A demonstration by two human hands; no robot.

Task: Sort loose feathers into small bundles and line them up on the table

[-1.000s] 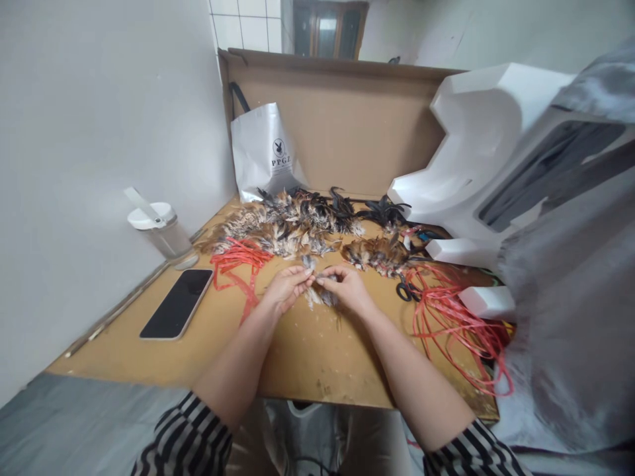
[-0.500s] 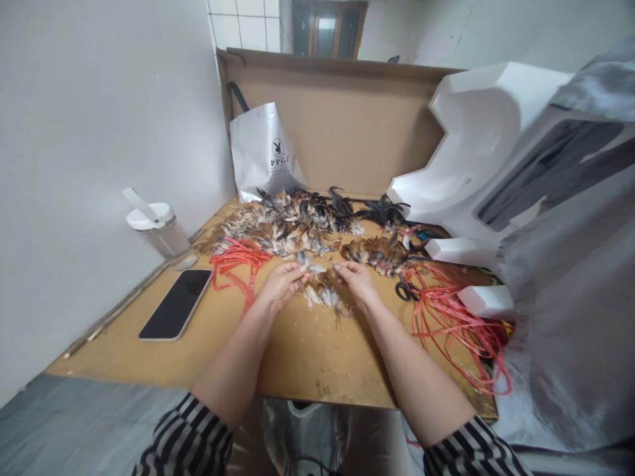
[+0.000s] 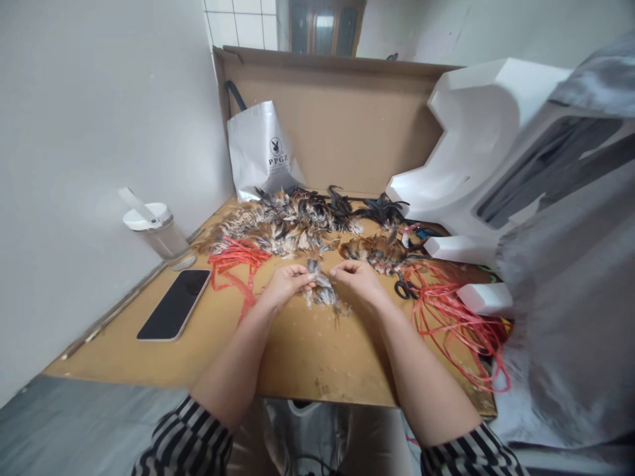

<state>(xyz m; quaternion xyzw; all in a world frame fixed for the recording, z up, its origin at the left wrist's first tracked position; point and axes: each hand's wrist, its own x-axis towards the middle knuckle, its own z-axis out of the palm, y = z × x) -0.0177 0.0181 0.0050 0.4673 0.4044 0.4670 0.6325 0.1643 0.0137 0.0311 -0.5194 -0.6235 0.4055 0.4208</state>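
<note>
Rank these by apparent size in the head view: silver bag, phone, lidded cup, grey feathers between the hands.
1. Silver bag
2. Phone and lidded cup: too alike to rank
3. Grey feathers: smallest, partly hidden

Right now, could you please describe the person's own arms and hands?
The left hand and right hand are bare, with no gloves or watch visible. The left sleeve and right sleeve are striped black and pale grey, ending well short of the hands.
</note>
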